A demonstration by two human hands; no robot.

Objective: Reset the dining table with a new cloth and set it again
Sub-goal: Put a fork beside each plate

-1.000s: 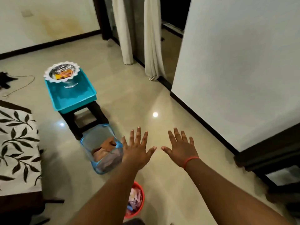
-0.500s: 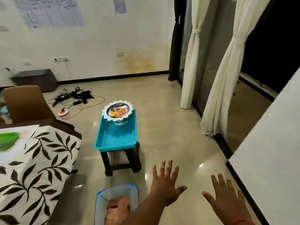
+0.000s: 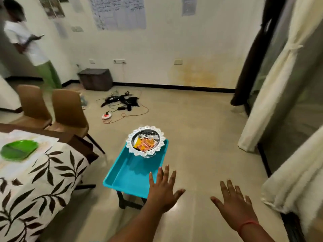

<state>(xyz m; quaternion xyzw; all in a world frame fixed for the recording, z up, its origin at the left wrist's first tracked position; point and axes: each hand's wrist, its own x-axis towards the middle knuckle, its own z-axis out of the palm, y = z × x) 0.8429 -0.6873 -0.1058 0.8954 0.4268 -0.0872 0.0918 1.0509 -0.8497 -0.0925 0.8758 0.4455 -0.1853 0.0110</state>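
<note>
Both hands are released and hold nothing, the left hand (image 3: 161, 193) spread over the near end of the tray (image 3: 129, 177), the right hand (image 3: 234, 205) to the tray's right. The bowl (image 3: 146, 141) at the tray's far end looks rigid, light and possibly fragile, with loose packets, so I would take it under its rim with both hands. The cloth (image 3: 43, 172), soft, drapes the surface left of the tray.

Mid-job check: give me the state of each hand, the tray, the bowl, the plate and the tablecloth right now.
left hand: open, fingers spread, holding nothing
right hand: open, fingers spread, holding nothing
turquoise tray: resting on a dark stool, holds only the bowl
silver bowl: upright at the tray's far end, packets inside
green plate: lying on the table
leaf-print cloth: spread over the table, draping the edge
</note>
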